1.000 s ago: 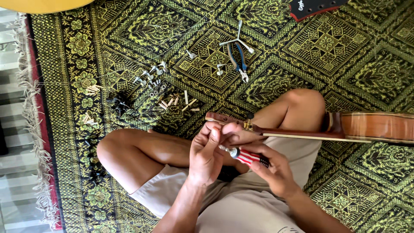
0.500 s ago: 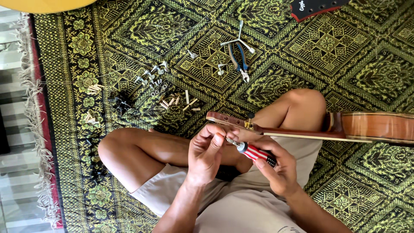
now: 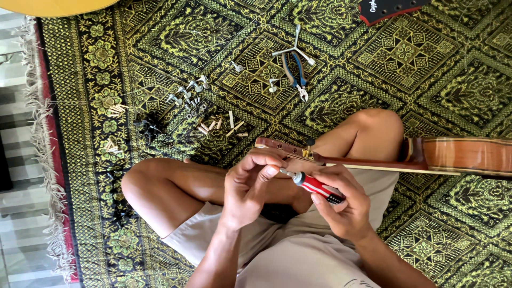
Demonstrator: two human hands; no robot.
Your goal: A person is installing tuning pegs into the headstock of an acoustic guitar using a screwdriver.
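Two hands (image 3: 298, 194) on red screwdriver (image 3: 314, 186)

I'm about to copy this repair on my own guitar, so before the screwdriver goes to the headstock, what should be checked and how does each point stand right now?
1. Screwdriver gripped firmly: ok, the right hand wraps its red striped handle.
2. Tip attended to: ok, the left hand has its fingers at the metal end; whether a screw sits there, cannot tell.
3. Guitar neck supported: ok, it lies across the raised knee.
4. Headstock within reach: ok, just above both hands.
5. Spare parts to hand: ok, small metal pieces and pegs lie on the rug.
6. Pliers out of the way: ok, farther off on the rug.
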